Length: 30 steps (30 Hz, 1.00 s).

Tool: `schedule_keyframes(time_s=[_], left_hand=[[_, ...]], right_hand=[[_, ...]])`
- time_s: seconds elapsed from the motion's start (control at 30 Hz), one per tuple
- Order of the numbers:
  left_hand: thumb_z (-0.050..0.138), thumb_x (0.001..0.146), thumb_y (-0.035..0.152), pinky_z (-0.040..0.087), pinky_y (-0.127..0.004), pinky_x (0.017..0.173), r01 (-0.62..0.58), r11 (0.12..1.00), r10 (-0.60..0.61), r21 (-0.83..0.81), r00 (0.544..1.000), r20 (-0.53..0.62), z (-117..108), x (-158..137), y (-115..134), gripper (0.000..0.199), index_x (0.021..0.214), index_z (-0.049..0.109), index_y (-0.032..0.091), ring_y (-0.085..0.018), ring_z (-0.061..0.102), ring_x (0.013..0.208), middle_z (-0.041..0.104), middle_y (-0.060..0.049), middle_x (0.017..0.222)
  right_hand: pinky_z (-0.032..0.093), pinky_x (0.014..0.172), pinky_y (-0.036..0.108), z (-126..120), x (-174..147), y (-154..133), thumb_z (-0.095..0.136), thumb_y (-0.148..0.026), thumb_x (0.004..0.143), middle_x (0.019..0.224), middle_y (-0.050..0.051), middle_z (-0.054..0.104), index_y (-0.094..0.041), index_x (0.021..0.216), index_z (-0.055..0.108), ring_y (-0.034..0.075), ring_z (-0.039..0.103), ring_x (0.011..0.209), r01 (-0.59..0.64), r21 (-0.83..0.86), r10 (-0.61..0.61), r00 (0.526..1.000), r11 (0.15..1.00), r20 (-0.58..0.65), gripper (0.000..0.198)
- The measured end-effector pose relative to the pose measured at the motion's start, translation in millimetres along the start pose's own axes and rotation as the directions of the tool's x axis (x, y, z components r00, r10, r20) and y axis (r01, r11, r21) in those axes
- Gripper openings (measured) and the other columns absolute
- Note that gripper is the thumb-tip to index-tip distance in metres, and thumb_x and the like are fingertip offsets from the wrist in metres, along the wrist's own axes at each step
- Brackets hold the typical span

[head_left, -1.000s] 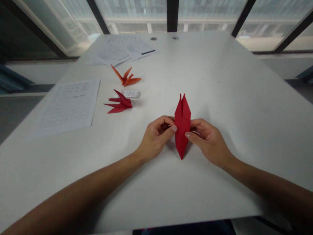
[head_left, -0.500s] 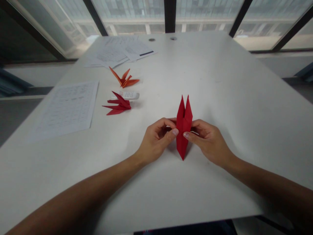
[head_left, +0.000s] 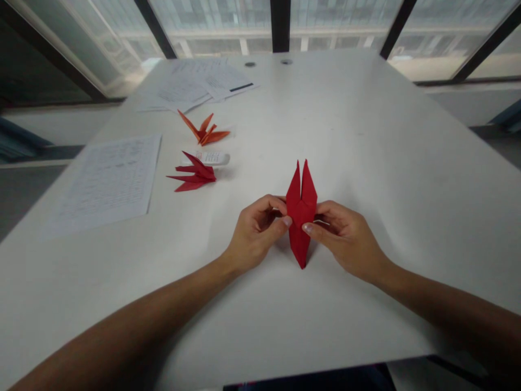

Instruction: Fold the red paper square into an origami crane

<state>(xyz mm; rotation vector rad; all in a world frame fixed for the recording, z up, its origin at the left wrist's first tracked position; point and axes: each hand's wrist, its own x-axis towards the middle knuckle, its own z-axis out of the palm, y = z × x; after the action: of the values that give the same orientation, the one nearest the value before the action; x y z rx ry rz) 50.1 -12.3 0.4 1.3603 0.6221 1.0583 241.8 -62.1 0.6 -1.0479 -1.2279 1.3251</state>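
Note:
A folded red origami paper (head_left: 300,217) is held between my two hands over the table. Two narrow points of it stick up away from me, and a single point faces me. My left hand (head_left: 260,231) pinches its left edge, thumb on the near face and fingers partly hidden behind. On the opposite edge, my right hand (head_left: 345,236) pinches the paper the same way, its thumb lying near the middle. To the left lies a red origami crane (head_left: 195,175), with an orange origami crane (head_left: 205,132) beyond it.
Behind the red crane lies a white tube-like object with print (head_left: 215,158). A printed sheet (head_left: 109,182) rests on the table's left side, and several papers (head_left: 191,84) overlap at the far left. Windows (head_left: 334,30) border the white table (head_left: 391,179).
The folded red paper has turned a little, so its face looks wider and the gap between its two upper points shows more. Both hands keep hold of it. The view has shifted slightly.

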Motion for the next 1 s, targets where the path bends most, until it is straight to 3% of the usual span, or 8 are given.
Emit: schedule_keyframes(time_s=[0.23, 0.6, 0.77, 0.83, 1.0], left_hand=[[0.081, 0.086, 0.028, 0.056, -0.029, 0.08, 0.014, 1.0, -0.012, 0.023, 0.998, -0.065, 2.3, -1.4, -0.6, 0.017, 0.088, 0.067, 0.018, -0.016, 0.069, 0.086, 0.076, -0.007, 0.103], [0.077, 0.089, 0.02, 0.057, -0.028, 0.085, -0.049, 0.998, 0.053, 0.048, 0.996, -0.078, 8.3, -5.8, 7.7, 0.008, 0.09, 0.069, 0.019, -0.017, 0.069, 0.098, 0.072, -0.007, 0.108], [0.074, 0.091, 0.018, 0.056, -0.025, 0.082, -0.01, 0.999, 0.014, 0.039, 0.996, -0.089, 10.4, -7.8, 8.8, 0.009, 0.092, 0.065, 0.02, -0.013, 0.067, 0.09, 0.067, -0.002, 0.097], [0.075, 0.09, 0.018, 0.055, -0.023, 0.077, 0.03, 0.999, -0.028, 0.015, 0.992, -0.121, 11.5, -8.5, 8.8, 0.017, 0.099, 0.061, 0.021, -0.011, 0.065, 0.085, 0.065, 0.0, 0.096], [0.076, 0.087, 0.019, 0.054, -0.022, 0.071, 0.123, 0.992, -0.124, -0.021, 0.978, -0.169, 13.6, -7.8, 8.9, 0.035, 0.112, 0.053, 0.024, -0.01, 0.063, 0.08, 0.062, 0.002, 0.097]], right_hand=[[0.064, 0.086, 0.037, 1.0, -0.2, -2.1, 0.078, -0.029, 0.089, 0.107, 0.004, 0.077, -0.025, 0.101, 0.072, 0.021, 0.074, 0.096, -0.012, -0.007, 0.011, 0.999, 1.0, -0.044, 0.014], [0.063, 0.089, 0.04, 3.8, -4.8, -8.7, 0.08, -0.026, 0.086, 0.103, 0.004, 0.076, -0.024, 0.098, 0.071, 0.021, 0.073, 0.094, 0.04, -0.031, -0.044, 0.992, 0.999, -0.119, 0.014], [0.061, 0.078, 0.033, 3.0, -1.3, -7.1, 0.086, -0.023, 0.079, 0.094, -0.001, 0.073, -0.027, 0.107, 0.062, 0.017, 0.07, 0.085, 0.045, 0.073, -0.033, 0.988, 0.996, -0.148, 0.037], [0.06, 0.079, 0.032, 2.8, 0.4, -7.0, 0.086, -0.026, 0.078, 0.093, -0.001, 0.072, -0.027, 0.112, 0.062, 0.017, 0.07, 0.085, 0.002, 0.093, 0.01, 0.992, 0.996, -0.127, 0.041], [0.061, 0.081, 0.036, 2.9, 2.8, -7.2, 0.076, -0.039, 0.089, 0.092, 0.002, 0.074, -0.022, 0.097, 0.068, 0.018, 0.071, 0.085, -0.128, 0.081, 0.127, 0.992, 0.988, 0.02, 0.021]])
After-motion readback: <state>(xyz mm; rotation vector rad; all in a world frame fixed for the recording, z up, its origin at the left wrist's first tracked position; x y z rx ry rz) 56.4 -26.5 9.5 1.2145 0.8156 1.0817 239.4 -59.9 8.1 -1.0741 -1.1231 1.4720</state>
